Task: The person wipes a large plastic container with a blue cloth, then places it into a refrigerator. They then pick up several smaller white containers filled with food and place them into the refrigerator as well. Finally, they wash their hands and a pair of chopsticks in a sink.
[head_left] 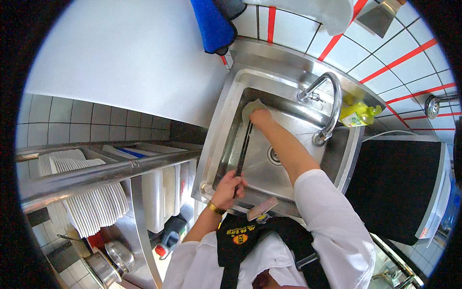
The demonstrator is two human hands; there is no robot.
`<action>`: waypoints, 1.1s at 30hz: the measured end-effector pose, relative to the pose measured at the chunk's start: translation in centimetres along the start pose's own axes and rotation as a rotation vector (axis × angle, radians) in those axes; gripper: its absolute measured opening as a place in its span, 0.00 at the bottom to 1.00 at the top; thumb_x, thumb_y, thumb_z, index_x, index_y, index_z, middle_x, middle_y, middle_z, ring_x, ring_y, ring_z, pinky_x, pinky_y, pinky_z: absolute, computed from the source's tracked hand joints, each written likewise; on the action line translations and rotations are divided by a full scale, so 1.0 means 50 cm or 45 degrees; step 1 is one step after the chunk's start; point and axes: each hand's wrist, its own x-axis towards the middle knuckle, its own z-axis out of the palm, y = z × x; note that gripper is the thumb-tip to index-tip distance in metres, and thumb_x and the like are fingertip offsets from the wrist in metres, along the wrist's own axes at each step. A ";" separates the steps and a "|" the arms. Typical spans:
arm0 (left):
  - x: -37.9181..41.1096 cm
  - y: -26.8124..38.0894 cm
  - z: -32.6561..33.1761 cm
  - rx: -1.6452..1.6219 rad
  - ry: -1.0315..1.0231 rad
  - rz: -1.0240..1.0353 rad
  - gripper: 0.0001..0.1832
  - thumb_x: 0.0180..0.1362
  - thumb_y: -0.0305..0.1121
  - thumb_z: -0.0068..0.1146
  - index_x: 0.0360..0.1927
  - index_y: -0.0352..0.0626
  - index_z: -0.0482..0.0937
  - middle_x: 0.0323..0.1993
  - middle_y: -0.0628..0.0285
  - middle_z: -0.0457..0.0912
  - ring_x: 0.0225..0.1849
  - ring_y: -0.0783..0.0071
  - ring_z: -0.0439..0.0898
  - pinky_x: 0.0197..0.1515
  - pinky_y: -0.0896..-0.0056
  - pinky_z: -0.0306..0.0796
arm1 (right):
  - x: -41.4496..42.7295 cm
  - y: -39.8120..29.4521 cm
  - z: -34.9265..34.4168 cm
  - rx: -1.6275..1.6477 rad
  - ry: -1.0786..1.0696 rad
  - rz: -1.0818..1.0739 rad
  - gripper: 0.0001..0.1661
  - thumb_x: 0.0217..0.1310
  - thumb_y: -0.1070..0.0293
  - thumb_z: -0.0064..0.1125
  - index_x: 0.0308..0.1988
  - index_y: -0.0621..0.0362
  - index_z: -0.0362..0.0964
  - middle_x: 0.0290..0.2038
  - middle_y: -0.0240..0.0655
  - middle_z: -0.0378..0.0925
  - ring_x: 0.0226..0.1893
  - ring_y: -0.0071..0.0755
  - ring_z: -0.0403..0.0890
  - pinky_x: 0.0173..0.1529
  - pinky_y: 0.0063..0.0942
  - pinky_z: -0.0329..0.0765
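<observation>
My left hand (228, 189), with a gold-coloured band at the wrist, grips the near end of a long, thin black handle (245, 146). The handle slants away across the stainless steel sink basin (213, 144). At its far end, my right hand (261, 117) is closed on a pale, roundish piece (249, 110). Whether that piece is a cloth or the head of the tool, I cannot tell. The fingers of my right hand are partly hidden. Beyond my right forearm, the drain (273, 154) shows in the basin floor.
A curved chrome faucet (335, 104) arches over the basin's right side. Beside it lies a yellow-green detergent bottle (359, 117). A black-topped appliance (397, 188) stands right of the sink. Left are racked white plates (95, 207) and a metal rail (108, 177). Blue cloth (213, 27) hangs above.
</observation>
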 end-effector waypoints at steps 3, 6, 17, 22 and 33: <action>0.005 -0.026 -0.028 -0.034 -0.031 0.009 0.09 0.58 0.28 0.39 0.43 0.45 0.63 0.20 0.67 0.67 0.13 0.82 0.57 0.16 0.79 0.55 | -0.065 -0.030 -0.122 0.052 0.149 0.065 0.17 0.45 0.76 0.48 0.40 0.52 0.72 0.41 0.41 0.68 0.42 0.43 0.69 0.46 0.37 0.69; 0.014 -0.017 0.002 -0.011 0.008 -0.012 0.10 0.60 0.32 0.39 0.45 0.46 0.63 0.18 0.70 0.62 0.13 0.85 0.55 0.15 0.81 0.52 | -0.184 -0.026 -0.165 0.442 0.482 -0.098 0.19 0.43 0.77 0.49 0.40 0.51 0.72 0.41 0.42 0.67 0.42 0.47 0.68 0.46 0.39 0.69; -0.035 -0.075 -0.081 0.498 0.143 0.129 0.18 0.62 0.41 0.41 0.54 0.49 0.64 0.18 0.72 0.63 0.16 0.84 0.61 0.16 0.82 0.57 | -0.117 0.041 -0.091 0.343 0.665 -0.102 0.18 0.46 0.73 0.50 0.42 0.52 0.72 0.45 0.39 0.66 0.45 0.45 0.66 0.50 0.37 0.67; -0.045 -0.060 -0.108 0.918 0.299 0.429 0.19 0.61 0.39 0.41 0.53 0.42 0.67 0.18 0.69 0.68 0.20 0.81 0.67 0.24 0.78 0.63 | -0.018 -0.002 -0.017 0.037 -0.009 -0.254 0.15 0.49 0.71 0.45 0.39 0.52 0.74 0.40 0.40 0.71 0.45 0.47 0.69 0.48 0.36 0.71; -0.003 -0.036 -0.031 1.189 0.223 0.611 0.15 0.57 0.35 0.46 0.45 0.38 0.69 0.25 0.53 0.75 0.26 0.63 0.75 0.30 0.66 0.67 | -0.295 -0.101 -0.116 0.829 0.462 -0.487 0.23 0.39 0.79 0.52 0.42 0.51 0.72 0.41 0.44 0.66 0.41 0.48 0.66 0.46 0.41 0.67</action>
